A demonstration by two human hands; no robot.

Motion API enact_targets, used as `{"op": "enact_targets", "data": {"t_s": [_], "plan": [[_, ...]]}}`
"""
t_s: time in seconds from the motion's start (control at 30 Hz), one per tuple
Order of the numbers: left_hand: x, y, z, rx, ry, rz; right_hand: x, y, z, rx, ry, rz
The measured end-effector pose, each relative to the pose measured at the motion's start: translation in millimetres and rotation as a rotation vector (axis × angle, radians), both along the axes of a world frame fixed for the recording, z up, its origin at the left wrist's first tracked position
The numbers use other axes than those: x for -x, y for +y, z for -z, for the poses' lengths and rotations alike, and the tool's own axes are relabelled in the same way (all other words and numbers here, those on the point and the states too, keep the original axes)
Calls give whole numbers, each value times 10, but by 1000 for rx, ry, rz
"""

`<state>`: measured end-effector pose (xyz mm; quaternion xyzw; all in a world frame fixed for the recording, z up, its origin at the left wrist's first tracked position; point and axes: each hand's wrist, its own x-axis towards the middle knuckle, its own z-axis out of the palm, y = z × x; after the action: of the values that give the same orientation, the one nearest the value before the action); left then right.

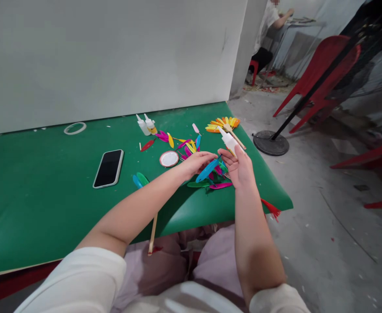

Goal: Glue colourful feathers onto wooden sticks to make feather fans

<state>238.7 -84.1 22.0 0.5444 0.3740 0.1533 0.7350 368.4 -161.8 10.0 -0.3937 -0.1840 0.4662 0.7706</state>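
My right hand [238,167] is wrapped round a white glue bottle [229,141], its nozzle tilted up and to the left. A blue feather [207,171] hangs between my hands, its quill end at the fingertips of both. My left hand [200,163] reaches in from the left with fingers bent together at that quill; the exact pinch is partly hidden. Beneath lie loose feathers: a green one [198,184], a magenta one [221,186] and several more. Beyond the right hand, a fan of yellow and orange feathers [223,124] is fixed to a wooden stick.
On the green tabletop [57,195] are a phone [108,168], a tape ring [75,128], a round white lid [169,159] and two upright glue bottles [143,126]. A wooden stick [153,232] juts over the front edge. Red chairs [327,61] and another person [269,26] are at right.
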Motion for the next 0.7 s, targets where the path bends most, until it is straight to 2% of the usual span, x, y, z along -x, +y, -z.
{"op": "enact_targets", "data": {"t_s": [0.13, 0.23, 0.33, 0.47, 0.6, 0.7], "plan": [[56, -18, -86, 5, 31, -31, 5, 2, -3, -23, -42, -4], [109, -72, -190, -24, -44, -44, 19, 3, -25, -22, -32, 14], [143, -130, -253, -138, -91, -10, 41, 1, -54, -19, -27, 28], [135, -187, -262, -329, -99, 4, 66, 1, -73, -22, -36, 32], [101, -225, -250, -482, -88, -48, 78, 0, -71, -23, -54, 37], [86, -238, -246, -515, -60, -91, 83, -7, -72, -18, -71, 23]]}}
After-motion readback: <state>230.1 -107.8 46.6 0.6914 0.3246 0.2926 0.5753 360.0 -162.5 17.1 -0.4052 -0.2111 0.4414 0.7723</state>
